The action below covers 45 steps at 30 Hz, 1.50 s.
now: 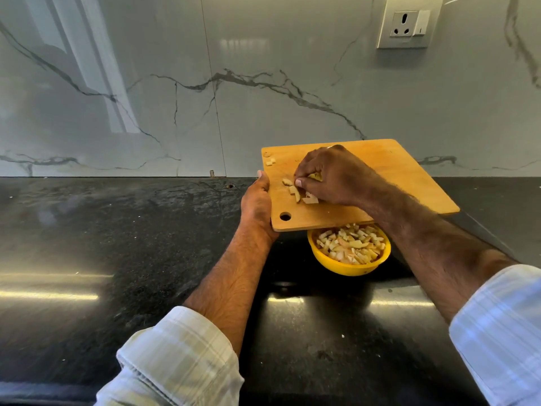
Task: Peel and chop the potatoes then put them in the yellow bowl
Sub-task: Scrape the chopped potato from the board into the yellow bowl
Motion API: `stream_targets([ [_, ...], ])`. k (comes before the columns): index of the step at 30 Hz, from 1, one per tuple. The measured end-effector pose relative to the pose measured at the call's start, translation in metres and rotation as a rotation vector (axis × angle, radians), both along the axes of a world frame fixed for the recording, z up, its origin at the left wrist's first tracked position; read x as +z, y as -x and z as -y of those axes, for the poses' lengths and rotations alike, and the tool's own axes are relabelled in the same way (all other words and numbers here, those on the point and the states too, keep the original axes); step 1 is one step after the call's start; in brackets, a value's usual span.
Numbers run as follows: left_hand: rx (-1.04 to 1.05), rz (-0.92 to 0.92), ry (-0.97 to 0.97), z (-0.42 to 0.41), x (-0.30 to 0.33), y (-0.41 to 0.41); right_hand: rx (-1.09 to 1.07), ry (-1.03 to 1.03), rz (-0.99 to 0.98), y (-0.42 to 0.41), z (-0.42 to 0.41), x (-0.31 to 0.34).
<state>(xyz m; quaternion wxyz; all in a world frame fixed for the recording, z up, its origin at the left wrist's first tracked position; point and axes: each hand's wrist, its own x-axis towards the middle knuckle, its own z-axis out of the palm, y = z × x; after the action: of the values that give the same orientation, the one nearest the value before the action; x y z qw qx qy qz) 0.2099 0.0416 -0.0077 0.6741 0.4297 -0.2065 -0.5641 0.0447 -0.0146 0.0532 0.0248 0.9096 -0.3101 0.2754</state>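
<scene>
A wooden chopping board (389, 171) is lifted off the counter and tilted over the yellow bowl (349, 266). My left hand (257, 205) grips the board's left edge near its round hole. My right hand (328, 177) lies on the board with curled fingers around some chopped potato pieces (295, 192). A few more pieces (270, 162) sit at the board's far left corner. The bowl stands on the black counter below the board's near edge, full of chopped potato (349, 244). The board hides the bowl's far rim.
The black stone counter (117, 244) stretches left and toward me, with small crumbs on it. A marble-patterned wall (175, 83) rises behind. A wall socket with a switch (409, 23) is at the upper right.
</scene>
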Motion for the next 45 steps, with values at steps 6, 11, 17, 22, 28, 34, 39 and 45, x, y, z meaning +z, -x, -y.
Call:
stream_targets([
  [6,-0.026,-0.006,0.006,-0.003,0.000,0.006,-0.063,-0.229,0.234,0.025,0.011,0.003],
  [11,-0.047,0.006,0.026,0.001,-0.005,0.011,-0.131,-0.402,-0.056,0.015,0.011,-0.010],
  [17,-0.033,0.009,0.035,0.005,-0.010,0.008,0.094,-0.304,-0.050,0.008,-0.005,-0.023],
  [22,-0.009,0.025,0.001,0.010,-0.013,0.008,0.208,-0.241,0.038,0.022,-0.021,-0.028],
  [28,0.059,0.054,-0.027,0.011,-0.013,0.008,0.236,-0.337,0.157,0.039,-0.044,-0.033],
  [34,0.072,0.090,-0.023,0.017,-0.017,0.007,0.227,-0.389,0.238,0.056,-0.057,-0.042],
  [39,0.060,0.058,-0.014,0.023,-0.017,0.013,0.194,-0.391,0.243,0.067,-0.061,-0.045],
  [45,0.094,0.029,0.020,0.029,-0.015,0.013,0.187,-0.405,0.249,0.075,-0.064,-0.047],
])
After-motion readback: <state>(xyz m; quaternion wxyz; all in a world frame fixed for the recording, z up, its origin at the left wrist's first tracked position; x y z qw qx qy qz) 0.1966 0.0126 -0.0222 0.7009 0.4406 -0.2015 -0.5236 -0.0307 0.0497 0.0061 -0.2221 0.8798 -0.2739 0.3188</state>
